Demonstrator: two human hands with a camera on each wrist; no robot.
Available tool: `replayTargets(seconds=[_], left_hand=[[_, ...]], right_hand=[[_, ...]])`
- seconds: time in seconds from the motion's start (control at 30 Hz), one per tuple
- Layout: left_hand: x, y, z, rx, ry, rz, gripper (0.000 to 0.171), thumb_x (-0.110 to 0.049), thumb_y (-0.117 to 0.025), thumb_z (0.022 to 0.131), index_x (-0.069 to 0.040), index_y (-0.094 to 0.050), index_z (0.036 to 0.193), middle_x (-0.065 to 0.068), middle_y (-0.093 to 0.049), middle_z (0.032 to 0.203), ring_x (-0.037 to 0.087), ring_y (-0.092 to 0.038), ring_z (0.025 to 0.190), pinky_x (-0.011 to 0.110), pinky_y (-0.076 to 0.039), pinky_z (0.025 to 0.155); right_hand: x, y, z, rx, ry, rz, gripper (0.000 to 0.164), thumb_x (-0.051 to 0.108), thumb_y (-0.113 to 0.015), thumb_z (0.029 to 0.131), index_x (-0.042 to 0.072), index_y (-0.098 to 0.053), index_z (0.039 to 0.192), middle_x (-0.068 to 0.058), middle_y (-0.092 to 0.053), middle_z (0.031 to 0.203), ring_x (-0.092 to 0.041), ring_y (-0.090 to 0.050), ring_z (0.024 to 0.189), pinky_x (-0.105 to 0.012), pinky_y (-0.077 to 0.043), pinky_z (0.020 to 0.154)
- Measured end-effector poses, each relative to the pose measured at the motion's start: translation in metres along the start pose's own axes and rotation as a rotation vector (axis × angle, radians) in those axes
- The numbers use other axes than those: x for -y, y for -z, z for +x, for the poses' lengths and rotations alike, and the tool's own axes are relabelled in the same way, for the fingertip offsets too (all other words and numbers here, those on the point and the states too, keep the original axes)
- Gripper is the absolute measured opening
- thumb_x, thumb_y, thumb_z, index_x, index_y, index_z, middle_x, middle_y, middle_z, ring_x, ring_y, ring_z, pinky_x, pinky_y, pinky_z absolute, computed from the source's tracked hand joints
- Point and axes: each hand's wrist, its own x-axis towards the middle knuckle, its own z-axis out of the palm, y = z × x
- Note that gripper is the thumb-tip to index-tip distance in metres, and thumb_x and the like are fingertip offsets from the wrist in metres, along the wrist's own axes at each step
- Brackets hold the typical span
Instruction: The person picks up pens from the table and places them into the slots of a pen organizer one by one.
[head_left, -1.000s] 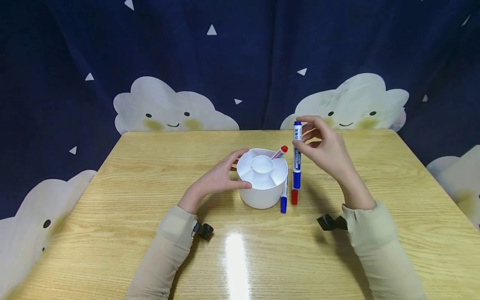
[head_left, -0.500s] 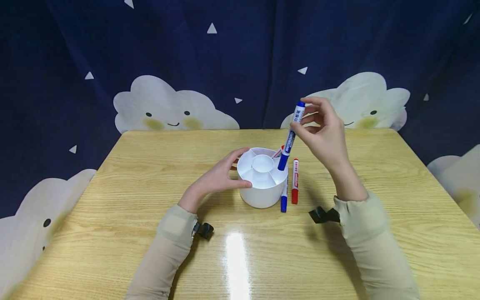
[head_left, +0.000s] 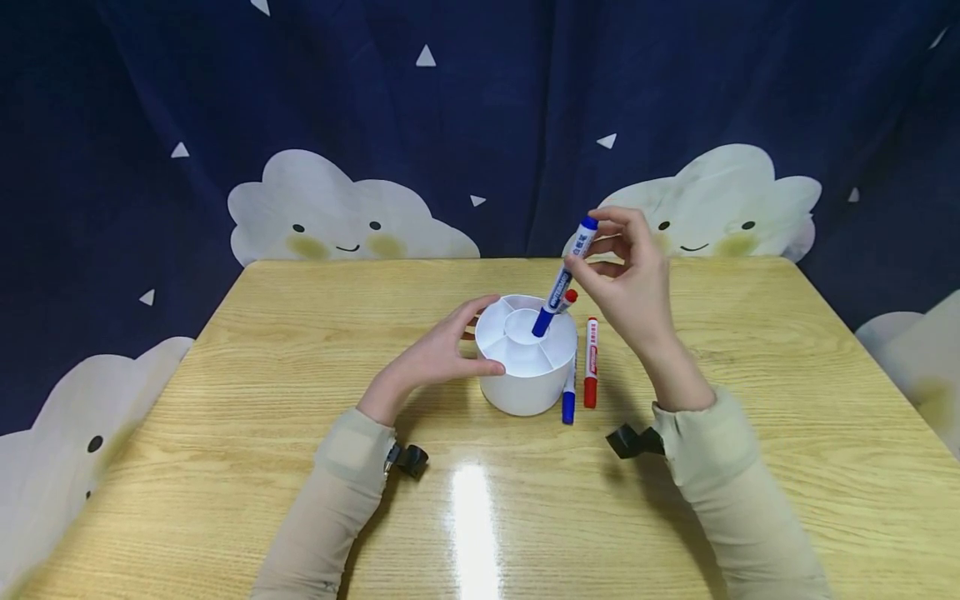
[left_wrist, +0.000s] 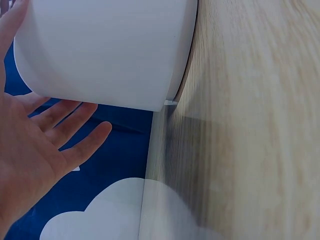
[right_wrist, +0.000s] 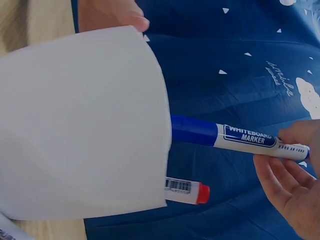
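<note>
A round white pen organizer (head_left: 517, 397), divided into compartments, stands on the table. My left hand (head_left: 438, 350) holds its left side, the thumb by the front rim and the fingers at the back. In the left wrist view the fingers (left_wrist: 75, 120) reach along its wall. Between thumb and fingers, my right hand (head_left: 630, 287) pinches a blue whiteboard marker (head_left: 564, 279) near its upper end. The marker tilts, its blue cap over the organizer's round centre compartment; whether the tip is inside I cannot tell. A red-ended marker (right_wrist: 185, 191) leans in a back right compartment.
Right of the organizer, a blue-capped marker (head_left: 568, 407) lies against its wall, partly hidden. Beside that lies a red whiteboard marker (head_left: 592, 362). A dark blue curtain (head_left: 517, 108) with clouds hangs behind the wooden table (head_left: 300, 358). Black straps hang at both wrists.
My right hand has lifted the blue marker from beside the organizer, carried it left over the rim and lowered it towards the centre, tilting it. My left hand has stayed in place.
</note>
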Motion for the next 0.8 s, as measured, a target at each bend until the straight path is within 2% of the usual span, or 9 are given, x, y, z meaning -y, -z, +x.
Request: replayTargets(seconds=[0.33, 0.8], left_hand=[[0.000, -0.001, 0.000, 0.007, -0.004, -0.031, 0.093, -0.037, -0.077, 0.071, -0.019, -0.023, 0.144, -0.001, -0.034, 0.139, 0.023, -0.046, 0.112, 0.043, -0.042, 0.097], [0.000, 0.000, 0.000, 0.012, -0.007, -0.028, 0.092, -0.037, -0.077, 0.071, -0.019, -0.022, 0.144, -0.001, -0.034, 0.139, 0.023, -0.045, 0.113, 0.044, -0.042, 0.097]], right_hand=[[-0.006, -0.005, -0.013, 0.077, -0.006, -0.035, 0.045, 0.002, -0.070, 0.077, 0.004, -0.049, 0.117, -0.004, -0.055, 0.098, -0.011, -0.059, 0.082, -0.017, -0.053, 0.069], [-0.014, -0.011, -0.028, 0.115, 0.018, -0.048, 0.040, 0.001, -0.072, 0.075, -0.001, -0.051, 0.109, -0.009, -0.058, 0.097, -0.008, -0.058, 0.079, -0.016, -0.053, 0.066]])
